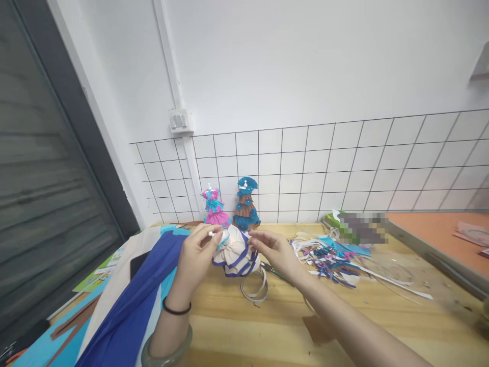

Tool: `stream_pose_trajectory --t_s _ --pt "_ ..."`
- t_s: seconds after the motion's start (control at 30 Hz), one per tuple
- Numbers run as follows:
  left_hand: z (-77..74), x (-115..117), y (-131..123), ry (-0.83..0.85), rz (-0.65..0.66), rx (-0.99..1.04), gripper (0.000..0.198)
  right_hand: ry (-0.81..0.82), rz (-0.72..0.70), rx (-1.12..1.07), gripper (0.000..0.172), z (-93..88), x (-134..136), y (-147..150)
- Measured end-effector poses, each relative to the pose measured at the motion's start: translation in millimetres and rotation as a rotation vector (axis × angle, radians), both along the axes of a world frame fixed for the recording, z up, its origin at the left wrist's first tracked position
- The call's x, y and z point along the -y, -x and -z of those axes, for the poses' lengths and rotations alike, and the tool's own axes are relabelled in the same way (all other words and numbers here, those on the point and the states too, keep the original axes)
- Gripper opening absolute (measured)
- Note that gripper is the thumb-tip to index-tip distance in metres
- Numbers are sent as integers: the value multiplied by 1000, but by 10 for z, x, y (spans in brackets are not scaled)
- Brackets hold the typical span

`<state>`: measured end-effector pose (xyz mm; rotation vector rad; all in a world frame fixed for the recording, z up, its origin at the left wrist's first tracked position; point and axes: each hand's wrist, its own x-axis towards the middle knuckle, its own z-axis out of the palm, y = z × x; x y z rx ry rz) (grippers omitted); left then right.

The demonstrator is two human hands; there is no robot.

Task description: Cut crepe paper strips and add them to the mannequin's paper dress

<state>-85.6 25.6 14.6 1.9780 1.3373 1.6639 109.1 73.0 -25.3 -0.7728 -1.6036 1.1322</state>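
Observation:
Between my hands is a small cream paper dress (233,255) with ruffled layers edged in dark blue, lying tilted with its skirt toward the right. My left hand (198,255) is closed around the bodice end, where a white knob pokes out by the fingertips. Thumb and fingers of my right hand (275,254) pinch the blue-edged rim of the skirt from the right. Just below the dress, a loop of pale narrow tape (255,298) rests on the table. Scissors (278,273) lie partly hidden beneath my right hand.
Against the wall grid stand a pink-and-blue paper dress (214,209) and a brown-and-teal one (245,206). Cut paper strips (332,260) are heaped at right. Blue crepe paper (141,285) and other sheets cover the left side, with a dark phone-like object (137,265) among them.

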Motion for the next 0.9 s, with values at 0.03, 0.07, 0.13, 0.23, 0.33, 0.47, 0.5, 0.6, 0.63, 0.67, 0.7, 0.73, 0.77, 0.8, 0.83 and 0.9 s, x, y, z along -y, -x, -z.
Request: stream_pose_trajectory --t_s 0.03,0.07,0.13,0.23,0.33,0.47,0.5,0.6,0.63,0.67,0.7,0.73,0.77,0.8,0.83,0.9 --pt "-21 33 -20 -3 27 -40 20 -14 41 5 36 -15 2 5" --pt "-40 64 -40 -1 53 -74 20 -23 73 10 36 -31 -2 7" --pt "-68 115 -77 10 96 -124 21 -15 85 23 35 -60 -18 4" --pt "-88 152 -120 14 127 -159 23 74 -24 12 37 -100 -24 -8" --pt "-91 155 -140 1 124 -171 24 179 -99 -56 41 -144 2 -39" --pt "-91 153 -143 -2 106 -184 24 268 -88 -112 54 -192 37 -111" --pt "-90 156 -145 4 104 -190 24 282 -91 -104 57 -200 43 -128" --pt "-89 168 -159 14 103 -207 23 295 -89 -20 60 -223 59 -161" --pt "-90 173 -167 11 104 -210 23 282 -72 10 60 -230 63 -165" --pt "-91 176 -176 6 104 -214 22 261 -51 32 58 -235 64 -166" --pt "-92 178 -185 -1 105 -217 22 238 -34 40 57 -238 63 -166" --pt "-94 180 -193 -7 106 -219 21 223 -30 36 55 -237 60 -164" --pt "-96 180 -201 -11 108 -221 21 221 -40 18 55 -234 56 -163" --pt "-98 180 -208 -12 110 -222 21 233 -66 -10 56 -229 50 -163" --pt "-99 180 -213 -11 112 -223 21 254 -102 -41 57 -223 45 -164" --pt "-98 179 -220 -9 115 -228 21 302 -166 -95 58 -213 36 -173"
